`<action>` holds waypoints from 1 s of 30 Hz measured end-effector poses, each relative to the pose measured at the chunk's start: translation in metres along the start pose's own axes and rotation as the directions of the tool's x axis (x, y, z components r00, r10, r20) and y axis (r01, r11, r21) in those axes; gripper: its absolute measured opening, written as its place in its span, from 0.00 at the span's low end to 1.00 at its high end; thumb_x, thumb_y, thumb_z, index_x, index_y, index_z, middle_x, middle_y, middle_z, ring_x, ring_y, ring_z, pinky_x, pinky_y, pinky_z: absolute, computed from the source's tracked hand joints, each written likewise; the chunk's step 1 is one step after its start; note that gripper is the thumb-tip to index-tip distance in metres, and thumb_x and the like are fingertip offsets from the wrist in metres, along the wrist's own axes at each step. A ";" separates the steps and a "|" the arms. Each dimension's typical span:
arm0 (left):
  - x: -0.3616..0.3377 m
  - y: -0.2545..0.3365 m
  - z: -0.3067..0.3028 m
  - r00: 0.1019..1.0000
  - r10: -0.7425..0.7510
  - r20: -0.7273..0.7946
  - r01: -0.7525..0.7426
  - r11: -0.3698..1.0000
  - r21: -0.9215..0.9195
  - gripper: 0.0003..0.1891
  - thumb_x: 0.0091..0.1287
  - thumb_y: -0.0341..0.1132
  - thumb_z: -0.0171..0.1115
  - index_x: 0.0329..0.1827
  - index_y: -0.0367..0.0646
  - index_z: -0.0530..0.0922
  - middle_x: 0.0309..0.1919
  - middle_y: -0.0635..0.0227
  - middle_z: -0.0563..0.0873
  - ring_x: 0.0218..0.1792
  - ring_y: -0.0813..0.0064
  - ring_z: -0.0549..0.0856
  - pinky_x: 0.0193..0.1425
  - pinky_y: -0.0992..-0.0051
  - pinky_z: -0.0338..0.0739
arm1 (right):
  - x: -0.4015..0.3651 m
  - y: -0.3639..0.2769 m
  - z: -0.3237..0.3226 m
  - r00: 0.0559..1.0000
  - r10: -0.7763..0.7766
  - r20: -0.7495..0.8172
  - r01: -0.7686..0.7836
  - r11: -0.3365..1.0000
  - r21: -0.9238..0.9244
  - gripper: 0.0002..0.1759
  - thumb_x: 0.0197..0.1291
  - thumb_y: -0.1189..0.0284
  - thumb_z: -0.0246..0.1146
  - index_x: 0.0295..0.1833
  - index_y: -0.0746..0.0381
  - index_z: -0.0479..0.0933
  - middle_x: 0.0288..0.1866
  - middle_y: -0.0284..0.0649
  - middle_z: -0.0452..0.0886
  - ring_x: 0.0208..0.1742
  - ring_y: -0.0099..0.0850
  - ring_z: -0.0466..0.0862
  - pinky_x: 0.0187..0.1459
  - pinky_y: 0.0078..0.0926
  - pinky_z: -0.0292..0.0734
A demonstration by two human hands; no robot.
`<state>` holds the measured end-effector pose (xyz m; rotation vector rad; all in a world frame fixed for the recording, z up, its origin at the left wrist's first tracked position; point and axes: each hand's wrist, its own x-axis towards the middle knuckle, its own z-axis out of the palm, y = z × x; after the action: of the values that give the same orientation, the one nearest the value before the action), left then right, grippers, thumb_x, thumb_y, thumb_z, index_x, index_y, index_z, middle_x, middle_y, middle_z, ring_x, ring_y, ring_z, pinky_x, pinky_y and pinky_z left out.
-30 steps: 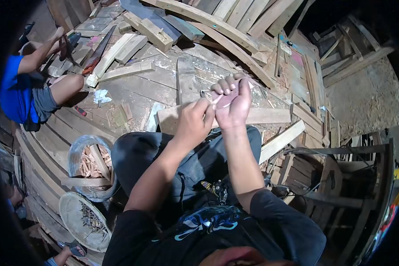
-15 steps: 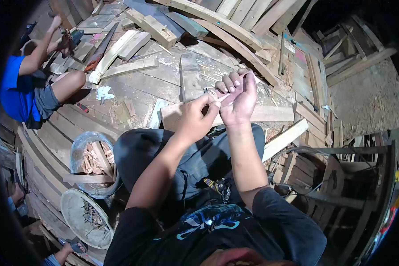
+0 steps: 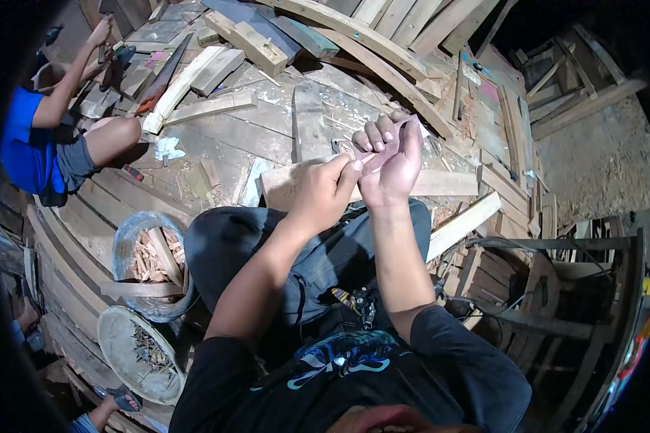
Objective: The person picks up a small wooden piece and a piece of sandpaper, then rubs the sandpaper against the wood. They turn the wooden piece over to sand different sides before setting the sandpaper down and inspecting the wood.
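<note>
My left hand (image 3: 321,191) is closed, its thumb and forefinger pinching a thin pale sliver (image 3: 367,158), which looks like wood. The sliver's far end lies against the palm of my right hand (image 3: 388,162). That hand is turned palm up, its fingers curled inward and its thumb raised. What seems to be a pinkish sheet (image 3: 422,129), perhaps sandpaper, shows at the edge of the palm, mostly hidden by the fingers. Both hands are above a wooden plank (image 3: 440,183) lying in front of my knees.
A bucket (image 3: 128,242) of wood offcuts and a pale basin (image 3: 115,332) of nails or thin metal bits stand at my left. A person in a blue shirt (image 3: 23,144) sits at far left. Timber beams (image 3: 256,50) lie ahead; a cable (image 3: 484,242) runs at right.
My hands stay almost in place, with the left fingers shifted slightly along the sliver. The person in blue has raised a hand with a tool in it.
</note>
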<state>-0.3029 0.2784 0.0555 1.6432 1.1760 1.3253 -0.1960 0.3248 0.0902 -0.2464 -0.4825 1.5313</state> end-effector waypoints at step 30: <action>-0.002 0.004 0.004 0.989 0.059 -0.133 -0.046 0.994 0.100 0.18 0.74 0.39 0.55 0.26 0.36 0.71 0.17 0.50 0.71 0.18 0.52 0.72 0.25 0.61 0.67 | 0.001 -0.001 0.004 0.998 0.043 -0.056 -0.038 0.996 0.086 0.15 0.76 0.58 0.48 0.43 0.57 0.70 0.27 0.30 0.63 0.28 0.24 0.63 0.35 0.25 0.63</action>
<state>-0.2986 0.2752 0.0577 1.6843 1.3025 1.4530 -0.1965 0.3256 0.0942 -0.2348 -0.3679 1.5759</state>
